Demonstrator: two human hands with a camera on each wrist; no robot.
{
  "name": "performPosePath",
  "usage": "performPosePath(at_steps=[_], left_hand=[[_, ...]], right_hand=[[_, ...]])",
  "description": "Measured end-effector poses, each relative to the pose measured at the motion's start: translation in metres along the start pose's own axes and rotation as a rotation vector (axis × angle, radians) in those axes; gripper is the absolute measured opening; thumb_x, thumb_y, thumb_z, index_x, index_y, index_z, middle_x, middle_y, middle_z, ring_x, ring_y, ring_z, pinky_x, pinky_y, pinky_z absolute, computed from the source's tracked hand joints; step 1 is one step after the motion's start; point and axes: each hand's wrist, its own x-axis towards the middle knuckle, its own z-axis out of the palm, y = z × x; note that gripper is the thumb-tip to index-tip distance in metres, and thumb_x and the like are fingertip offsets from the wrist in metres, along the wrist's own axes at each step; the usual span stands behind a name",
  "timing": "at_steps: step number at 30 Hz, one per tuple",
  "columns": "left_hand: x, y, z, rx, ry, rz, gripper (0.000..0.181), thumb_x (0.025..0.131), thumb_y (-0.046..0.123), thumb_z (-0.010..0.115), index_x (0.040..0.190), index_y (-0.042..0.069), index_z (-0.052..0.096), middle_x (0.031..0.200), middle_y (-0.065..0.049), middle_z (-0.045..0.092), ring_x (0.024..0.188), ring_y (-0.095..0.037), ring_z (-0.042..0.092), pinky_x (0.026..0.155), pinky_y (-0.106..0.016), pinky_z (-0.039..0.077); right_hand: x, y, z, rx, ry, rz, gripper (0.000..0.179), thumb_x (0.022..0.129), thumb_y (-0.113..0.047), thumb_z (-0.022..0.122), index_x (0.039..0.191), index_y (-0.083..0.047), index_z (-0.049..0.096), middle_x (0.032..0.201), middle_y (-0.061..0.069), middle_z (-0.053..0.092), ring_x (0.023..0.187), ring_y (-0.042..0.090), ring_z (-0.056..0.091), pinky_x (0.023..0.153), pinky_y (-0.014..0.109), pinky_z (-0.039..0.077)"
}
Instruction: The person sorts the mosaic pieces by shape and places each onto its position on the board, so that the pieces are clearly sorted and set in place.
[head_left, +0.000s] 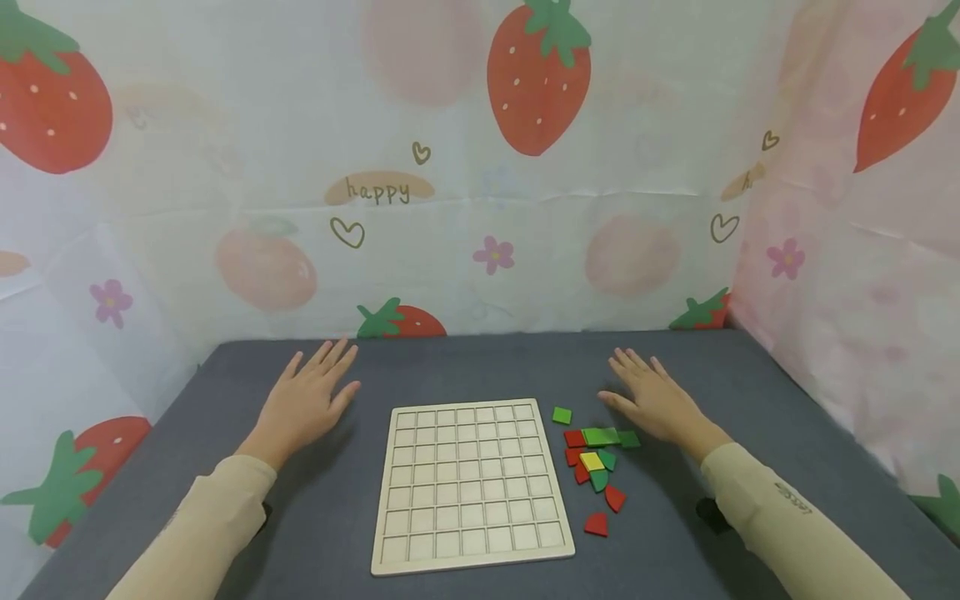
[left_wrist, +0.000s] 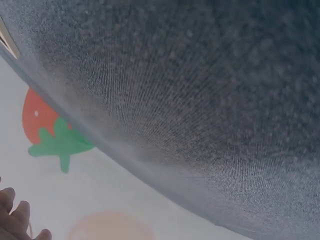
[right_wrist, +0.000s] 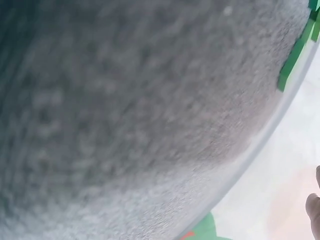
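A pale wooden grid board (head_left: pixel 468 487) with square cells lies in the middle of the dark table. To its right is a loose group of small flat tiles: a lone light green square (head_left: pixel 562 415), a yellow tile (head_left: pixel 592 462), a red tile (head_left: pixel 597 524) and several more red and green ones. Left of the board, my left hand (head_left: pixel 303 404) is held palm down with straight fingers and grips nothing. My right hand (head_left: pixel 660 402), also flat and holding nothing, is just right of the tiles. In the right wrist view, green tiles (right_wrist: pixel 292 65) show at the upper right.
The dark grey tabletop (head_left: pixel 465 367) ends at a cloth backdrop (head_left: pixel 465 167) printed with strawberries, hearts and flowers. The cloth also hangs along the left and right sides. A black wrist device (head_left: pixel 712 515) shows under the right sleeve.
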Motion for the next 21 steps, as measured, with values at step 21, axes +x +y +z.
performPosePath(at_steps=[21], left_hand=[[-0.008,0.017,-0.004,-0.078,0.018,0.024,0.060,0.102,0.035,0.050,0.154,0.007,0.036,0.160,-0.016,0.033,0.148,-0.038,0.031,0.119,-0.058,0.021]], right_hand=[[-0.001,-0.027,-0.001,0.088,-0.005,-0.029,0.070,0.099,-0.039,0.058,0.151,0.003,0.037,0.160,0.026,0.026,0.150,0.044,0.020,0.120,0.061,0.013]])
